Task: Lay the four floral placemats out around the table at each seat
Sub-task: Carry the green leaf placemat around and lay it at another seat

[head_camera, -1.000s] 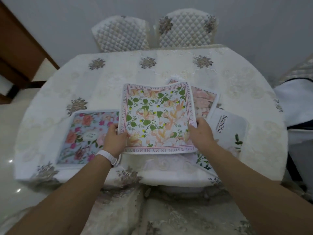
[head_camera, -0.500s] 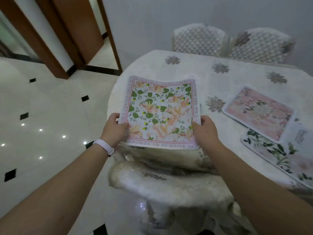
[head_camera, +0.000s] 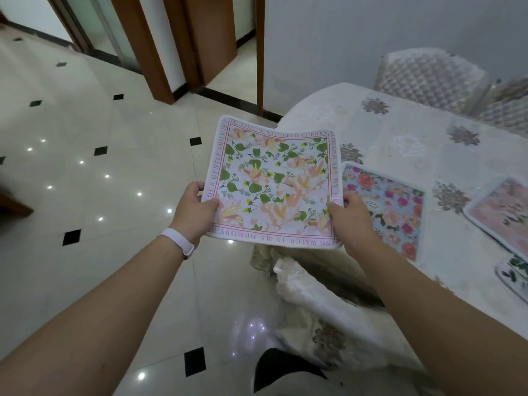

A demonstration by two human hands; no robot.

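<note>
I hold a white placemat with green leaves, peach flowers and a lettered pink border (head_camera: 274,184) in the air, over the floor just left of the table's edge. My left hand (head_camera: 194,212) grips its near left corner and my right hand (head_camera: 350,218) grips its near right corner. On the round table with the cream tablecloth (head_camera: 400,144) lies a blue placemat with pink roses (head_camera: 397,207), partly hidden behind the held one. A pink placemat (head_camera: 505,215) lies at the right edge of view. A corner of a white placemat with dark green leaves (head_camera: 514,272) shows below it.
Two quilted chair backs (head_camera: 428,72) stand at the table's far side. A cloth-covered chair (head_camera: 328,304) sits under my right arm. Glossy tiled floor (head_camera: 100,181) spreads to the left, with brown door frames (head_camera: 200,44) and a grey wall behind.
My view and both hands have swung left around the table with the green-leaf placemat, which now hangs past the table's edge over the floor. The blue placemat has come into view beside it.
</note>
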